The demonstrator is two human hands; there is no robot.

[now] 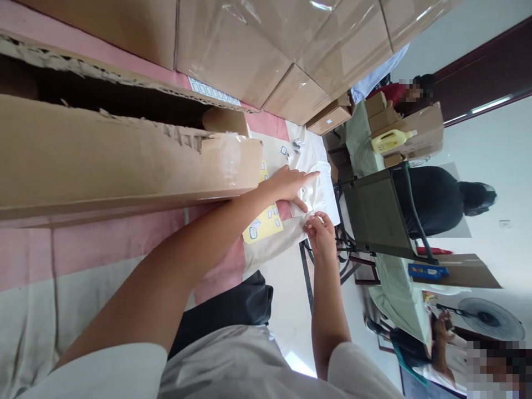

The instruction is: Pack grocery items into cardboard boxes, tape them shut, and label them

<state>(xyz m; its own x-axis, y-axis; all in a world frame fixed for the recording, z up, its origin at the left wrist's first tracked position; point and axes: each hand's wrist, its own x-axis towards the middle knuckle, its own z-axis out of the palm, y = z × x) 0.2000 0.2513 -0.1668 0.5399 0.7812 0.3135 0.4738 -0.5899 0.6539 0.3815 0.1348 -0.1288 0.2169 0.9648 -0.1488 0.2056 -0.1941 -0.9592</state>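
My left hand (290,185) is over the cloth-covered table, index finger and thumb stretched apart, close to a white sheet or cloth (328,191) at the table edge. At that same edge my right hand (322,233) has its thumb and fingers pinched together; whatever sits between them is too small to make out. Beneath my left forearm lies a yellow sheet (249,237) bearing several blue-outlined labels, partly covered by the arm. Past my left hand are a loose blue-edged label (284,150) and a small crumpled piece (297,144).
The view is turned sideways. A long torn-edged cardboard box (124,160) lies beside my left arm, with stacked taped cartons (233,50) beyond. Across the room stand a chair (374,210), a yellow bottle (393,141), a fan (490,318) and several people.
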